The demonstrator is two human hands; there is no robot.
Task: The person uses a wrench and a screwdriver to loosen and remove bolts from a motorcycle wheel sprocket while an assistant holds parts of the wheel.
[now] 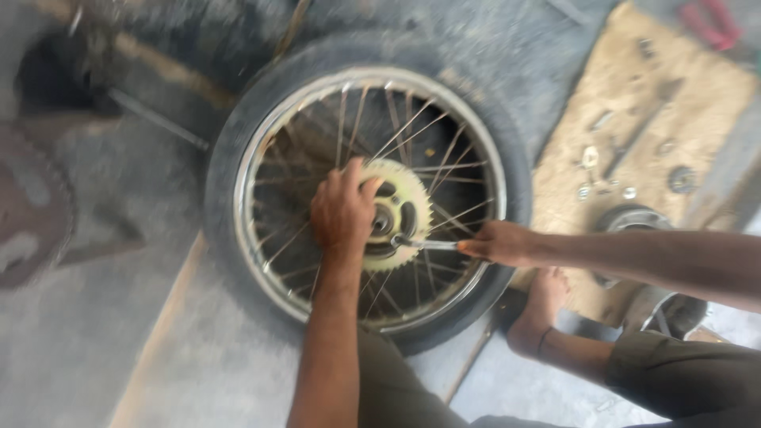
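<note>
A spoked wheel [369, 198] with its tyre lay flat on the concrete floor [119, 333], so its toothed sprocket [400, 212] faced up. The left hand [342, 210] pressed down on the sprocket, fingers spread over it, seemingly to steady it. The right hand [498, 242] had its fingers clenched round a slim metal tool [424, 244], tip at the hub; no containers showed.

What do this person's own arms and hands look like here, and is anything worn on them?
Both forearms are bare, with no sleeves in view. The left hand and right hand wear no gloves; no rings, watch or wristband can be made out, though the picture is blurred.
</note>
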